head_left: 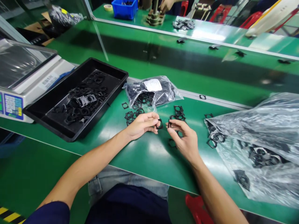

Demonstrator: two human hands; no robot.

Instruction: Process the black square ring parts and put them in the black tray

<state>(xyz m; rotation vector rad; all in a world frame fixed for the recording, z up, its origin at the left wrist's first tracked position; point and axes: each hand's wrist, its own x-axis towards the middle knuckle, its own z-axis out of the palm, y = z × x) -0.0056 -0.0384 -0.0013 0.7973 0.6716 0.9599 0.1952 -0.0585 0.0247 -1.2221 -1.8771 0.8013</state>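
Observation:
My left hand [143, 126] pinches a small black plastic ring part [159, 124] between thumb and fingers. Just across a narrow gap, my right hand [185, 137] is closed on another black plastic part [169, 123], seen nearly edge-on. Both hands are held over the green table [149, 165]. Beyond and partly under my right hand lies a loose pile of black square frames with round holes [178, 109]. A second small pile of black ring parts [130, 116] sits behind my left hand. Further back is a clear plastic bag [154, 85] of similar parts with a white label.
At left, a black tray [77, 135] holds many black parts, beside a weighing scale [35, 81]. A large clear bag [263, 130] of parts spreads over the right side. Behind a metal rail, a belt [140, 53] carries several black pieces. A co-worker's hand [167, 4] is across it.

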